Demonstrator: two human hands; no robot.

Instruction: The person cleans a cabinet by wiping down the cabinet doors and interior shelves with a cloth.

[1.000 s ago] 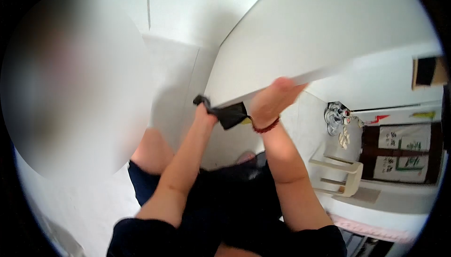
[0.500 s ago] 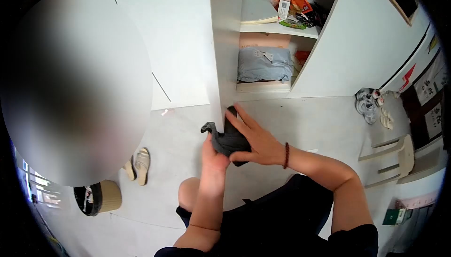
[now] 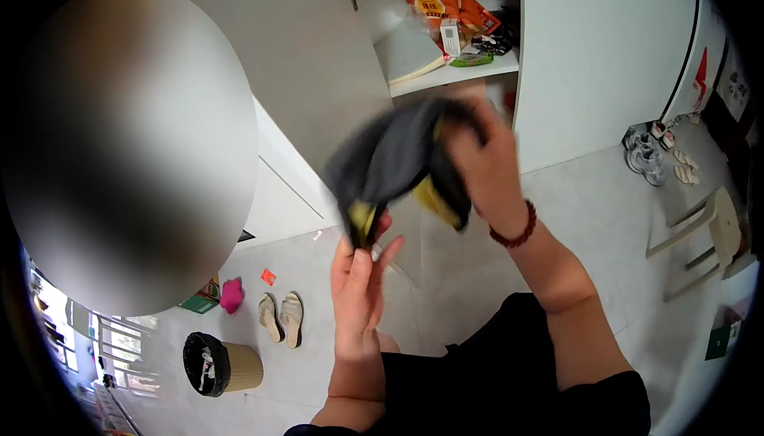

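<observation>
grey cloth [image 3: 390,145]: matt fabric (weave blurred) | cabinet door [image 3: 294,46]: smooth, matt | bin liner [image 3: 222,368]: glossy plastic

Pale grey floor [image 3: 573,237], brightly lit. White cabinet [image 3: 601,62] with door [image 3: 310,46] standing open, shelf [image 3: 454,77] inside. Cream chair [image 3: 723,225] at far right. Bright window [image 3: 125,350], lower left.

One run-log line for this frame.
left hand: holds dark cloth, lower end | right hand: holds its upper right | cabinet door: open
</observation>
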